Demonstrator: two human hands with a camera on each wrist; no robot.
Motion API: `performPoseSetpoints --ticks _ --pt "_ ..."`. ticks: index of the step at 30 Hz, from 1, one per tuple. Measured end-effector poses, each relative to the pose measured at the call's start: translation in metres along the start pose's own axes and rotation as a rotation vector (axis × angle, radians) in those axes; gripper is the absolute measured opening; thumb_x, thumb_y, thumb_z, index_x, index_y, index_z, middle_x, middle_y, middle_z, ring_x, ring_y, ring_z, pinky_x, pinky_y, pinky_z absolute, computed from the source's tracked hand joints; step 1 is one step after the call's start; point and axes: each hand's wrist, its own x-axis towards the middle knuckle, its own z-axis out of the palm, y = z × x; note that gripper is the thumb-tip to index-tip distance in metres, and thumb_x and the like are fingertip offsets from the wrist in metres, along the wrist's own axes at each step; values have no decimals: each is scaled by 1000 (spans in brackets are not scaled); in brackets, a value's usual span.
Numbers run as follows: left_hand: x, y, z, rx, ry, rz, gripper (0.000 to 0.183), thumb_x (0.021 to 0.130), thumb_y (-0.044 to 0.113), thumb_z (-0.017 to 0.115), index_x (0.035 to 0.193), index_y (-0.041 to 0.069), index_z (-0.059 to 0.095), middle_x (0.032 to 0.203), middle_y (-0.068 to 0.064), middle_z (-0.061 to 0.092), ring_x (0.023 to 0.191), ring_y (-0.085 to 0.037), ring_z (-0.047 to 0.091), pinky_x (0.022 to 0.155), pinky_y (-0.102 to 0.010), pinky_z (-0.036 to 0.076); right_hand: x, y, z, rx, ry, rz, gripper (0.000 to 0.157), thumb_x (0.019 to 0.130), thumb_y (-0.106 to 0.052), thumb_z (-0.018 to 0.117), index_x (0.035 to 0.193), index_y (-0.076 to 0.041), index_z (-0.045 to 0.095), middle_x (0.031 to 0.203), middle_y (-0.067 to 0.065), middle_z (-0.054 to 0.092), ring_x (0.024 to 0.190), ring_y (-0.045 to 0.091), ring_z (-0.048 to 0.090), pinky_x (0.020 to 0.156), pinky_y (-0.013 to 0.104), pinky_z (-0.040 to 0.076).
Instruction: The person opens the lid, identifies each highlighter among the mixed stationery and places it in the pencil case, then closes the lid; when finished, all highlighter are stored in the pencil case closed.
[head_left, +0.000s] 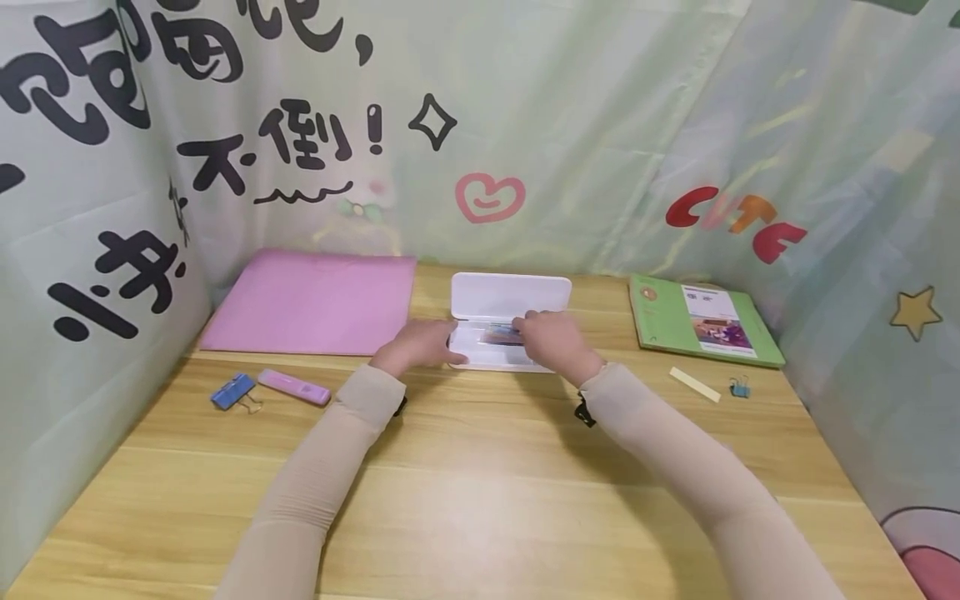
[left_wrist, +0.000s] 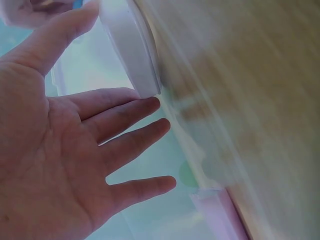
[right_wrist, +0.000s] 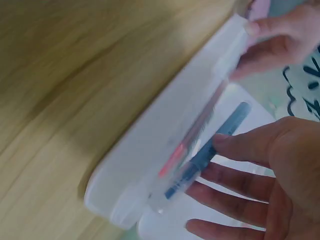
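Note:
A white pencil case (head_left: 510, 297) lies on the wooden table with its lid raised at the back. My left hand (head_left: 420, 343) holds the case's left end, thumb at the front corner and fingers around the side. In the left wrist view, the index finger touches the corner of the case (left_wrist: 132, 45) while the other fingers are spread. Over the tray, my right hand (head_left: 558, 343) pinches a blue pen (right_wrist: 207, 150) with a clear end between thumb and fingers. A reddish pen (right_wrist: 200, 120) lies inside the case beside it.
Left of the case is a pink sheet-like folder (head_left: 315, 304). In front of that lie a blue binder clip (head_left: 232, 392) and a pink highlighter-like stick (head_left: 294, 387). To the right are a green book (head_left: 656, 321), a cream strip (head_left: 694, 385) and a small teal binder clip (head_left: 739, 387). Printed curtains enclose the table.

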Motion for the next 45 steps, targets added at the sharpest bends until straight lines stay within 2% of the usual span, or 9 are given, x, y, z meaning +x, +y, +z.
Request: performPoseSetpoints --ticks 8,14,20,28,31,34,39,42,45 --pt "2 2 -1 -7 12 13 82 73 58 56 136 11 30 130 -5 42 111 -24 43 88 -40 34 11 -14 8 -76 26 -29 16 79 -8 51 84 -15 64 67 3 52 54 20 51 38 36 39" --pt "5 0 -2 -3 6 18 85 72 60 55 136 10 29 132 -5 38 115 -24 40 91 -40 32 9 -15 10 -35 -8 10 15 81 -10 51 90 -13 62 72 4 52 60 22 54 38 37 38" --pt "5 -1 -2 -20 5 9 86 72 60 55 137 11 28 132 -4 38 116 -23 38 92 -40 31 8 -10 16 -26 77 33 12 78 -6 52 85 -9 61 71 4 52 57 21 52 38 36 39" --pt "4 1 1 -4 16 14 85 72 59 55 136 11 28 130 -3 42 109 -21 44 90 -39 34 3 -3 12 -17 13 62 10 76 -5 51 81 -8 59 68 5 48 58 22 52 41 37 40" --pt "3 0 0 -11 18 10 85 72 59 55 137 11 28 130 -3 41 108 -20 44 89 -39 34 2 0 6 -7 66 62 11 74 -3 51 80 -7 59 69 5 49 57 21 50 40 35 40" --pt "2 0 0 -10 20 10 85 72 60 55 136 11 29 130 -3 41 108 -20 44 89 -39 34 1 5 -1 7 182 64 13 71 -1 51 80 -7 59 72 6 52 59 21 50 40 33 40" --pt "1 -1 0 -10 7 10 86 71 62 54 137 12 28 132 -4 39 113 -23 41 90 -40 33 2 16 -9 40 372 96 14 76 -5 52 86 -6 62 88 8 55 77 26 51 49 34 44" --pt "0 -1 1 -16 13 6 83 71 61 55 135 13 30 128 -3 43 109 -23 45 88 -40 35 5 21 -10 44 403 142 13 80 -10 52 91 -5 57 97 11 50 87 29 46 63 36 43" --pt "-1 0 2 -42 28 -12 80 71 57 58 133 13 33 118 -4 51 98 -22 50 82 -39 38 7 23 -10 24 353 180 33 80 -20 57 105 0 49 111 17 45 101 32 41 81 41 38"
